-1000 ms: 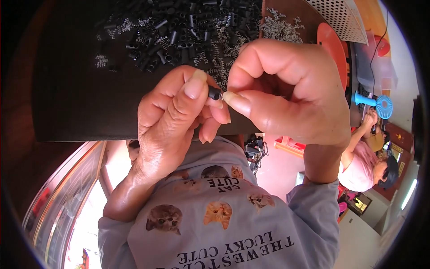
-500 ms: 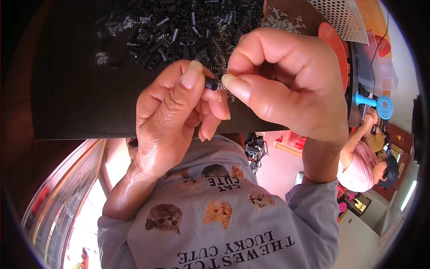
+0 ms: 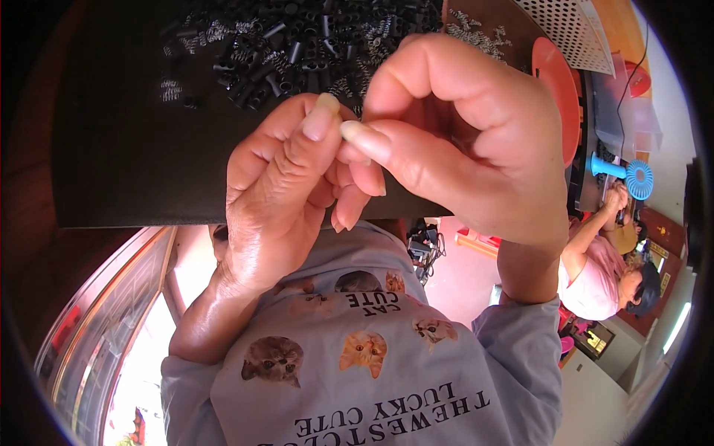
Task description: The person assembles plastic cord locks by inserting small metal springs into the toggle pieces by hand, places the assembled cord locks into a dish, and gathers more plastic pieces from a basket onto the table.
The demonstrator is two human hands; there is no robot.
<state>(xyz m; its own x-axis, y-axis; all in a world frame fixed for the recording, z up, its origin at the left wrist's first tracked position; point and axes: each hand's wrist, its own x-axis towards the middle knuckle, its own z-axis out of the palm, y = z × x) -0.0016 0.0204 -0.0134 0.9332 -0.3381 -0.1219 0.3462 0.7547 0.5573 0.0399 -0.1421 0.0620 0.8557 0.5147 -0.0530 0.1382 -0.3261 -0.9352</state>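
Below twelve o'clock's black plastic tubes (image 3: 295,52), my pinched right hand (image 3: 483,163) has met my left hand (image 3: 277,178), hiding its gripped tube.

Looks like a small, informal workshop, perhaps in a home; cannot be settled from this view. Has a dark table (image 3: 134,163) heaped with many black tubes (image 3: 296,52) and loose springs (image 3: 482,39), with a red dish (image 3: 559,89) and a pale perforated basket (image 3: 569,30) alongside. Includes another person (image 3: 593,279) at the right, near a small blue fan (image 3: 638,179). Also shows a glazed panel (image 3: 89,320) at the left and a light tube (image 3: 677,327) at the right.
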